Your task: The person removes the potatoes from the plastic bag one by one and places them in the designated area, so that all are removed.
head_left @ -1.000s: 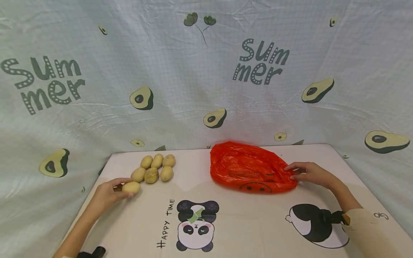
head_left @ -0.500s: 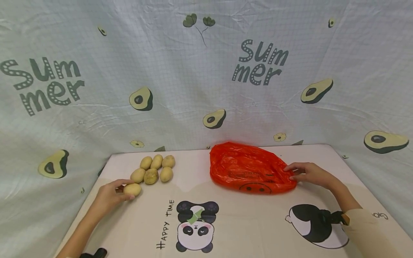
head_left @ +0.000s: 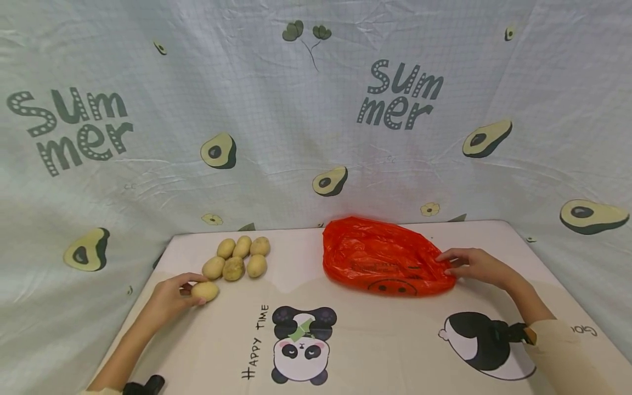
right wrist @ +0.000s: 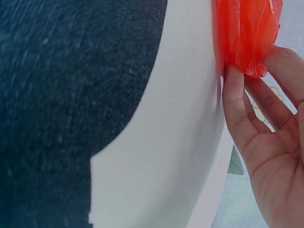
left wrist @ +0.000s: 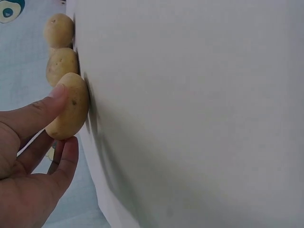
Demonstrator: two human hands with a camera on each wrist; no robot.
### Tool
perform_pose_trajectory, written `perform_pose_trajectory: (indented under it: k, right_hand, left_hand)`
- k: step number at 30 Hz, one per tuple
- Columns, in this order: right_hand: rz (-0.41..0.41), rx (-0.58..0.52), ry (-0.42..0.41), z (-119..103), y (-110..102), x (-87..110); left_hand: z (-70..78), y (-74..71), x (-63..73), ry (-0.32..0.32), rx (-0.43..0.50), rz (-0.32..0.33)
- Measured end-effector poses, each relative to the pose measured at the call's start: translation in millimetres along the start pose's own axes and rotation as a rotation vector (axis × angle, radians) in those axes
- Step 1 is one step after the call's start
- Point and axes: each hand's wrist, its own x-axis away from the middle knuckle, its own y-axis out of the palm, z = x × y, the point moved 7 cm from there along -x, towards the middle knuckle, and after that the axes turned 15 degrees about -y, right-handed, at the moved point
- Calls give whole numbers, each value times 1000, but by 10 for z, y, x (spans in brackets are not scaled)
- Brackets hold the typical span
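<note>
My left hand (head_left: 170, 299) pinches a small yellow potato (head_left: 205, 292) between thumb and fingers, low at the table surface. The same potato (left wrist: 71, 107) fills the grip in the left wrist view, with the thumb across its side. Just beyond it, several potatoes (head_left: 233, 269) lie close together in two rows. On the right, a crumpled red plastic bag (head_left: 380, 252) lies flat, its printed smiley face towards me. My right hand (head_left: 476, 266) holds the bag's right end; in the right wrist view the thumb and fingers are on either side of the red plastic (right wrist: 249, 33).
The table (head_left: 385, 340) has a pale cover printed with a panda (head_left: 301, 351) and a black-and-white figure (head_left: 476, 340). A hanging cloth (head_left: 276, 126) with avocado prints stands behind its far edge. Between potatoes and bag lies a stretch of tabletop.
My left hand has shifted the pinched potato slightly right and nearer to me. The other potatoes, the red bag and my right hand have stayed in place.
</note>
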Motion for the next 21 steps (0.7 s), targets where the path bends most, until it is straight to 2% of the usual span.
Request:
perform_pose_trajectory:
  k: [11,17,21]
  right_hand:
    - [-2,2,6,-10,5,0]
    - [-8,4,-21,-39,10,-27]
    - [-1,30,-15,-59,-3,-25]
  left_hand:
    - [-19,-6,-43,42,55,-45]
    - [-82,1,-17,1,69,-67]
    - [-74,6,-22,25,61,-65]
